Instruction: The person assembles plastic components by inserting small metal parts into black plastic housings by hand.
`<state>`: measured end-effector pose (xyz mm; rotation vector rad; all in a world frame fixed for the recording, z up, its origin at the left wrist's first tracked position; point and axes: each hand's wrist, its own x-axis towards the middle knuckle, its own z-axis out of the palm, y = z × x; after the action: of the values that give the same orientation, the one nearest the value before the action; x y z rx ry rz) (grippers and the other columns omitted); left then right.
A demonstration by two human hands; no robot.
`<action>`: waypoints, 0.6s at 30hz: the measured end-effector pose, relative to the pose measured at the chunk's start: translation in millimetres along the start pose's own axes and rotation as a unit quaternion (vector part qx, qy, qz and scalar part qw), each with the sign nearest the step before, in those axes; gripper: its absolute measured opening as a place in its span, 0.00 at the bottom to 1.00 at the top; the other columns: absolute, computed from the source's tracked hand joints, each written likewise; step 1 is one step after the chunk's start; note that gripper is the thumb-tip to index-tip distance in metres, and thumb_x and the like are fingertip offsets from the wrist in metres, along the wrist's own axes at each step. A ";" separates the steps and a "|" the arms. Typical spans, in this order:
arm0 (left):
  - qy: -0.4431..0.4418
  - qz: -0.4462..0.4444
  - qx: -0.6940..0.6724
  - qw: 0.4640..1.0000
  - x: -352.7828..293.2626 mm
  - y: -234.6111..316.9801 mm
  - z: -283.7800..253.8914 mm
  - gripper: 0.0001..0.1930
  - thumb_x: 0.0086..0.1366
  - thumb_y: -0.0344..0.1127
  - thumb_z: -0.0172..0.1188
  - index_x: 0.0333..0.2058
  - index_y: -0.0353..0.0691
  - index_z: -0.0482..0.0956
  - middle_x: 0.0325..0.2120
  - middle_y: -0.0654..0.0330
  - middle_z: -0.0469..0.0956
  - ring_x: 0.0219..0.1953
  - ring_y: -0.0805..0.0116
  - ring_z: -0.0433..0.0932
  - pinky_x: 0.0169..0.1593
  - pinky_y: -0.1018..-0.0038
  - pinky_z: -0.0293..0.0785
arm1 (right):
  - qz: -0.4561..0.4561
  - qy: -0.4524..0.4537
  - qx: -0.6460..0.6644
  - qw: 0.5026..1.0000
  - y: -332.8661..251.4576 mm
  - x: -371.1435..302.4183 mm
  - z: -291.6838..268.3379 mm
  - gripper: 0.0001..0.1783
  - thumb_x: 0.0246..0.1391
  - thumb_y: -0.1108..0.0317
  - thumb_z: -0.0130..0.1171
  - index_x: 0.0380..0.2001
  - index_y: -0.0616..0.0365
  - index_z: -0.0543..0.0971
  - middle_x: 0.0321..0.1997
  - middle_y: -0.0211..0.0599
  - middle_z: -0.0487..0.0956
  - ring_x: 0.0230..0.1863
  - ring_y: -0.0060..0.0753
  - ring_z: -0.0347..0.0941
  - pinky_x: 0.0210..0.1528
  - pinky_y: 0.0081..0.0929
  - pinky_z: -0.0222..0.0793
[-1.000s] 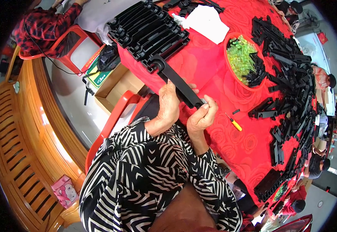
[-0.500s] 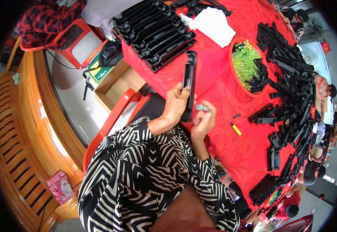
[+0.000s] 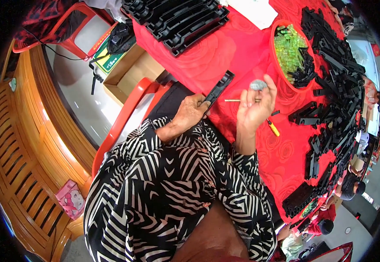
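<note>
My left hand point(image 3: 192, 112) is closed around one end of a long, narrow black plastic part point(image 3: 220, 87), which slants up and to the right over the red-covered table. My right hand point(image 3: 256, 107) is raised to the right of it, apart from the part. Between its fingers is a thin pale stick point(image 3: 232, 100) pointing left. A small round greyish lump point(image 3: 258, 84) sits against the fingers of the same hand; what it is cannot be made out. A yellow-handled screwdriver point(image 3: 273, 128) lies beyond that wrist, beside a short black piece point(image 3: 276, 113).
An orange-red basin point(image 3: 273, 48) holds green translucent pieces and small black ones. Loose black parts point(image 3: 329, 105) heap along the right. Long black parts point(image 3: 179, 22) lie in rows at the far left. Beside me are a red chair point(image 3: 124, 118), a cardboard box point(image 3: 133, 72) and a wooden bench point(image 3: 28, 166).
My right hand has moved up and right, away from the black part, and the pale stick now shows. The part has tilted from near upright to a rightward slant. The whole view has shifted slightly.
</note>
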<state>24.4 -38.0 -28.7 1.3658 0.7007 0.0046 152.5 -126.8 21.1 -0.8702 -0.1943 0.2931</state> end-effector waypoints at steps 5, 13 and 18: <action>-0.046 -0.001 -0.001 0.999 3.1 -10.7 -9.8 0.11 0.61 0.35 0.50 0.26 0.31 0.70 0.15 0.60 0.74 0.18 0.75 0.75 0.20 0.78 0.67 | -0.011 -0.036 -0.071 0.997 23.2 -0.9 20.8 0.13 0.55 0.74 0.33 0.42 0.62 0.67 0.14 0.30 0.61 0.09 0.15 0.47 0.09 0.16 0.47; -0.104 -0.027 0.026 0.994 -1.2 -9.0 -7.5 0.20 0.65 0.47 0.42 0.29 0.33 0.69 0.14 0.58 0.72 0.14 0.71 0.73 0.20 0.74 0.69 | 0.005 0.015 -0.195 0.981 29.3 -5.4 30.5 0.14 0.53 0.76 0.31 0.40 0.62 0.67 0.09 0.25 0.55 0.08 0.15 0.47 0.08 0.17 0.46; -0.065 -0.053 0.077 0.993 -0.4 5.6 -0.2 0.20 0.64 0.48 0.42 0.27 0.35 0.71 0.11 0.59 0.71 0.13 0.69 0.72 0.21 0.72 0.68 | 0.002 0.034 -0.260 0.965 35.3 1.2 34.7 0.14 0.52 0.77 0.32 0.38 0.61 0.68 0.10 0.25 0.57 0.08 0.15 0.50 0.08 0.17 0.47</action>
<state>26.1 -36.6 -23.5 1.4612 0.6747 -0.2251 137.6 -79.9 15.8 -1.3996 -0.2086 0.2167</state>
